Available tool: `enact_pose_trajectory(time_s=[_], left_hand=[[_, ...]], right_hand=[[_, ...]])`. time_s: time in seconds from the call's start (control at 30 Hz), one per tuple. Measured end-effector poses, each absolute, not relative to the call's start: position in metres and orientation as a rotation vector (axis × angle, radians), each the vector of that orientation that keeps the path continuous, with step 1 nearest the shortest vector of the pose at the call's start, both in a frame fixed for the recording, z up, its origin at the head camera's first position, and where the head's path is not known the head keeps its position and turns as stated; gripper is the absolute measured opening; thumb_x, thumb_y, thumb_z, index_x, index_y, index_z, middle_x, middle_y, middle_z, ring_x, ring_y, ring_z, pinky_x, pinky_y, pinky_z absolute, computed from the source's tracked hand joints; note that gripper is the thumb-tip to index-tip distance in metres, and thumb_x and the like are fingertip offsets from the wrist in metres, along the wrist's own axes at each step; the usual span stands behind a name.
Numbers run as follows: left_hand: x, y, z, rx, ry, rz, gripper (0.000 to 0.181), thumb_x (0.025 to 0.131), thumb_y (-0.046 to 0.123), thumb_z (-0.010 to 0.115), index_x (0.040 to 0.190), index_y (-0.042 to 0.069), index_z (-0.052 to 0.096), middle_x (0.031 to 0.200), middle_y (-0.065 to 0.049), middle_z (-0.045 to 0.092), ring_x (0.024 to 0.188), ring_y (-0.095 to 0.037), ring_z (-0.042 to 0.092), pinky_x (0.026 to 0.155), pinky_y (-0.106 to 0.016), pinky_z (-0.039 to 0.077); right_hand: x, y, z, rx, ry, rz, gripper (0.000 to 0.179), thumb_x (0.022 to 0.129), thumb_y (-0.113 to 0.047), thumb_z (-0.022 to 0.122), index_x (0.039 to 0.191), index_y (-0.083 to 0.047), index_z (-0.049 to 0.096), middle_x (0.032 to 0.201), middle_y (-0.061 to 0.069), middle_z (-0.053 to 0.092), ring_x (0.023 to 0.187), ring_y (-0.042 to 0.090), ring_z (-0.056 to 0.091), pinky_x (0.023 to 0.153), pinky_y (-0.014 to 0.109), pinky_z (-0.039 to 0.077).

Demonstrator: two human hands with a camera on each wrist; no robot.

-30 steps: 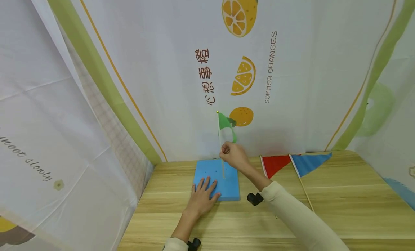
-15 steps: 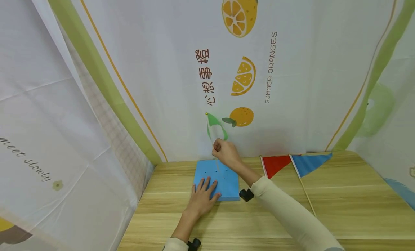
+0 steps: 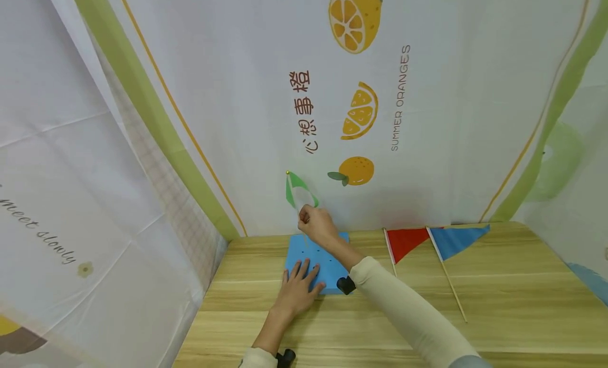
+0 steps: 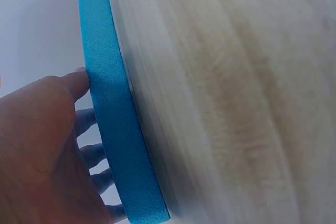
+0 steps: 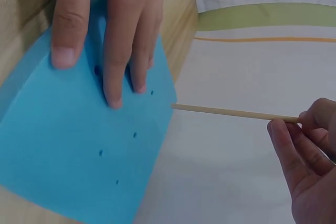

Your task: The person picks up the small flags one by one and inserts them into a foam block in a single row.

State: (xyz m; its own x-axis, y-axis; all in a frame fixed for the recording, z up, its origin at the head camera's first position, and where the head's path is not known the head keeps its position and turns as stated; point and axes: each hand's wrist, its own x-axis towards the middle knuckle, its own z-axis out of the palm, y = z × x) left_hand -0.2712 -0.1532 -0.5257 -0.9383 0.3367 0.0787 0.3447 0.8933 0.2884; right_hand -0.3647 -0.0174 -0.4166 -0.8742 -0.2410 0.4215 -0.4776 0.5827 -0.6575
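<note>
My left hand [image 3: 293,296] lies flat with spread fingers on the near left part of a blue foam block [image 3: 295,246], which has several small holes in its top. In the left wrist view, the thumb touches the block's side [image 4: 113,103]. My right hand [image 3: 319,226] pinches the thin wooden stick [image 5: 236,113] of a green-and-white pennant flag [image 3: 294,179], which leans left above the block. The stick's bare lower end points down over the block's far left part. Whether its tip touches the foam I cannot tell.
To the right, a red pennant flag [image 3: 404,243] and a blue pennant flag [image 3: 458,241] lie on the wooden table [image 3: 513,294]. Behind the table's far edge hangs a white curtain [image 3: 247,120] printed with oranges.
My right hand has moved left with the green-and-white flag, from the block's middle to its far left part, and the flag tilts further left. The left hand stays on the block.
</note>
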Motion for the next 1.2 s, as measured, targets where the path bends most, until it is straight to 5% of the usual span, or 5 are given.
enact_pose_trajectory(time_s=[0.97,1.2], left_hand=[[-0.273,-0.154,-0.53,-0.547,-3.031,-0.452,0.063,0.11,0.052,0.052,0.163,0.018,0.048,0.174,-0.017,0.032,0.161,-0.045,0.028,0.126,-0.075,0.022],[-0.273,-0.154,-0.53,-0.548,-3.03,-0.455,0.062,0.111,0.051,0.052,0.163,0.018,0.048,0.174,-0.017,0.032,0.161,-0.045,0.028,0.126,-0.075,0.022]], right_hand=[[-0.37,-0.03,-0.445,0.609,-2.558,1.105,0.006,0.102,-0.011,0.073,0.097,-0.009,0.069,0.09,0.007,0.076,0.079,0.02,0.073,0.07,0.033,0.06],[-0.37,-0.032,-0.453,0.604,-2.59,1.109,0.005,0.103,-0.011,0.072,0.101,-0.007,0.07,0.097,0.011,0.078,0.089,0.025,0.076,0.076,0.037,0.063]])
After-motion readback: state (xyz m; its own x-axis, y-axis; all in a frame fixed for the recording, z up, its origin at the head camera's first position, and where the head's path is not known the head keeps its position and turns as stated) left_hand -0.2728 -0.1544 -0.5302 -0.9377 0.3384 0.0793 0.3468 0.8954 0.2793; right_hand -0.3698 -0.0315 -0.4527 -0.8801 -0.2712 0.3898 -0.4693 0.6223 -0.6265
